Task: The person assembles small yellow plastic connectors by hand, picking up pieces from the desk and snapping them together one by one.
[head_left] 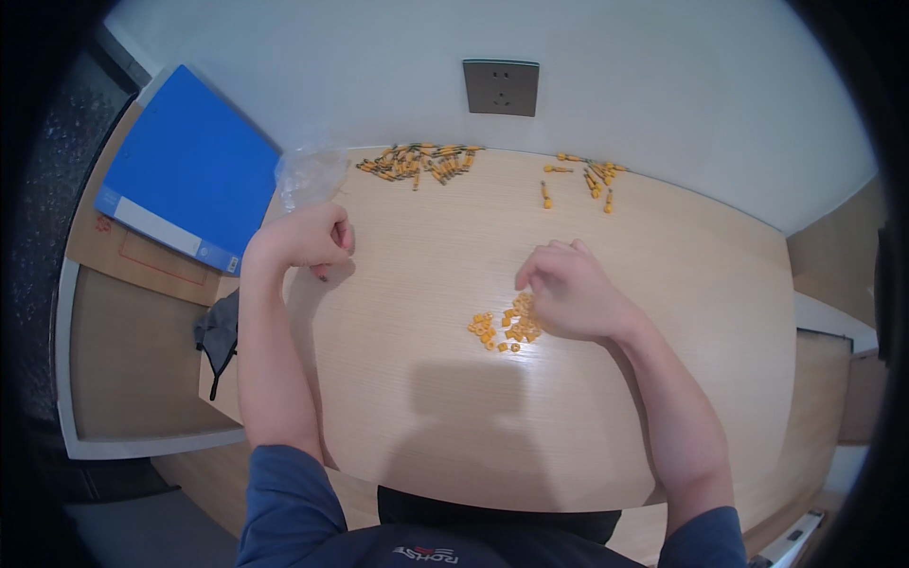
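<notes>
Yellow pieces (518, 331) lie scattered on the surface (417, 312), just below and right of the frame's centre, and our right grip (571, 293) is right over them, fingers curled in! Its fingertips are hidden, so we can't say whether it has a piece. Out to the left of centre, our left grip (308, 237) hangs bent at the wrist, fingers folded inward; whatever it may hold, we can't see. Up at the top middle there's a crowded pile of yellow rods (402, 165), and a smaller, looser group of knobbed rods (595, 180) sits upper right. Near our left grip, a clear bag (308, 175); farther upper left, a blue folder (189, 156). Below that, a grey pouch (221, 331); top centre, a dark socket (501, 87) on the wall.
</notes>
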